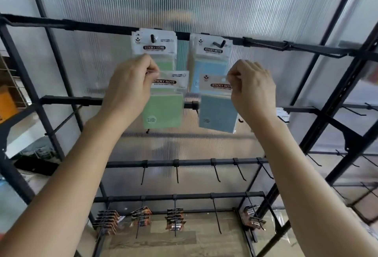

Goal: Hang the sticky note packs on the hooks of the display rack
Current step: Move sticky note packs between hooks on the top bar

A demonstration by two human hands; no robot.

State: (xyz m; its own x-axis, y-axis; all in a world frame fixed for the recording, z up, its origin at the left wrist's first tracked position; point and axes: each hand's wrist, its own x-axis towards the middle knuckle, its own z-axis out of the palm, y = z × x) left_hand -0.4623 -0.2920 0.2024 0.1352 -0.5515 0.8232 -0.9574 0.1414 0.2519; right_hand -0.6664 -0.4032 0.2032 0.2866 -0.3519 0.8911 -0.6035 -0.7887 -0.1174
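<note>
Two packs (153,41) (211,47) hung side by side on the top bar (102,26). Each hand (131,87) (252,91) held another pack (165,101) (217,103) just below them.

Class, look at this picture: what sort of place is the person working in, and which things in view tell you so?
Probably a shop or stockroom display area. Black display rack rails carry rows of hooks, sticky note packs already hang on the top rail, and small carded goods hang lower down.
</note>
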